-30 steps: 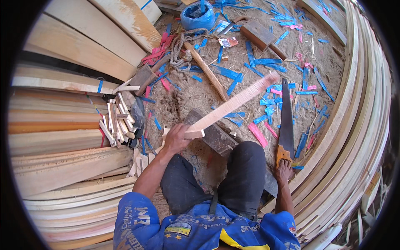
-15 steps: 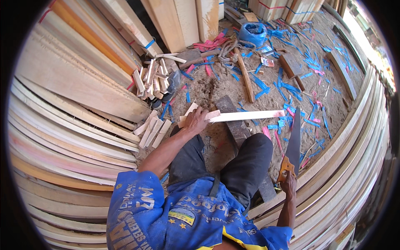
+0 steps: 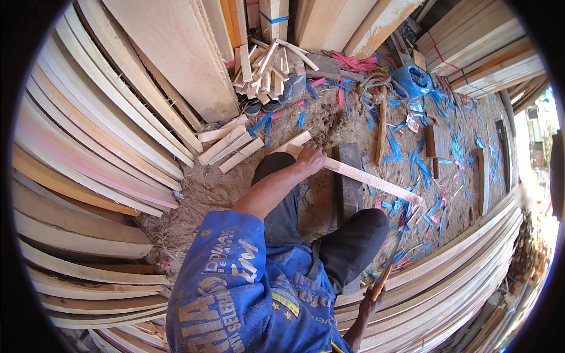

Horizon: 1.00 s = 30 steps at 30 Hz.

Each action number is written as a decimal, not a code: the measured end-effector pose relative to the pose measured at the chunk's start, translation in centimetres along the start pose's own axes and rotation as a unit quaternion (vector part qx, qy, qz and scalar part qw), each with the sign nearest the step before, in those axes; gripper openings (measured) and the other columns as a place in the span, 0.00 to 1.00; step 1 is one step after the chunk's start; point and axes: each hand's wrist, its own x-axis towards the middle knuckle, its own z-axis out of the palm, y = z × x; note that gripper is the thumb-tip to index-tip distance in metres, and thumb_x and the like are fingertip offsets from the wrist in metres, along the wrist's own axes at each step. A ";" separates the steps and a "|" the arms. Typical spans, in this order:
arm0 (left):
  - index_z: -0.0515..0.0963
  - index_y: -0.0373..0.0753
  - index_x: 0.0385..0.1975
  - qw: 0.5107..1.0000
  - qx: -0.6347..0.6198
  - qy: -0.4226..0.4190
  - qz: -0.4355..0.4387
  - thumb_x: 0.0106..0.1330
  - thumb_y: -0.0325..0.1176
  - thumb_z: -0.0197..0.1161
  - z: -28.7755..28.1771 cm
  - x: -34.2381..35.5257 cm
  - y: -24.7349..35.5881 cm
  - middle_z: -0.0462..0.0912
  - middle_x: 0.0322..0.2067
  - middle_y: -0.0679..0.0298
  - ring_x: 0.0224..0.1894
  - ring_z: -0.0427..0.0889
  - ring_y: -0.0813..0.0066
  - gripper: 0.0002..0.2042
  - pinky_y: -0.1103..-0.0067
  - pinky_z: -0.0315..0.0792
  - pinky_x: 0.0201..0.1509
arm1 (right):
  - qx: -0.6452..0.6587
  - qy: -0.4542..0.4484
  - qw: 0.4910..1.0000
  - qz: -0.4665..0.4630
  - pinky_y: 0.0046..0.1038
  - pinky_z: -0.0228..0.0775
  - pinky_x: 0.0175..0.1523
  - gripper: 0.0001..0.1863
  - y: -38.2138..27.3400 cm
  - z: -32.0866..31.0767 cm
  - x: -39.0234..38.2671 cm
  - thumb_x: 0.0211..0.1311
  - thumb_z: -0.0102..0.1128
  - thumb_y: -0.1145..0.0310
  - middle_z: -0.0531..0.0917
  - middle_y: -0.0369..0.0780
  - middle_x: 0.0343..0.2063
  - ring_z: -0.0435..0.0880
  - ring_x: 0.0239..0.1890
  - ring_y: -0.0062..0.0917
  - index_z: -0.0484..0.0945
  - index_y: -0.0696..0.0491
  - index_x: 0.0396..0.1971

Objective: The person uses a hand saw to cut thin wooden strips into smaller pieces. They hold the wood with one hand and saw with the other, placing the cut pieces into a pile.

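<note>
My left hand [image 3: 311, 160] is closed around a long, pale wooden strip [image 3: 376, 180] that slants across a dark wooden block [image 3: 349, 182] by my knees. Close by that hand, a shorter wood piece [image 3: 294, 141] sticks out; whether the fingers touch it too is unclear. Low on the right, my right hand [image 3: 369, 301] grips a handsaw [image 3: 383, 281] by its wooden handle. The saw's blade [image 3: 398, 238] shows nearly edge-on, its tip close to the strip's far end. I cannot tell whether they touch.
Short offcuts [image 3: 229, 147] lie left of my knees, beyond them a heap of small sticks [image 3: 266, 73]. Stacked boards [image 3: 82, 129] line the left, and long planks [image 3: 447, 253] the right. Blue and pink ribbon scraps, a wooden bar [image 3: 382, 126] and a blue bag [image 3: 414, 81] litter the ground.
The view has turned, shifting the surroundings. The strip now slants down to the right, and the saw has turned from flat-on to nearly edge-on. Both hands keep their holds.
</note>
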 end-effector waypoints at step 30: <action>0.83 0.37 0.21 0.984 -0.178 -0.009 -0.002 0.52 0.34 0.59 -1.0 0.8 -1.1 0.83 0.22 0.48 0.27 0.85 0.49 0.09 0.58 0.78 0.31 | -0.079 -0.077 0.992 0.063 0.30 0.73 0.43 0.37 0.8 1.5 1.5 0.52 0.68 0.74 0.77 0.45 0.40 0.78 0.38 0.30 0.62 0.61 0.63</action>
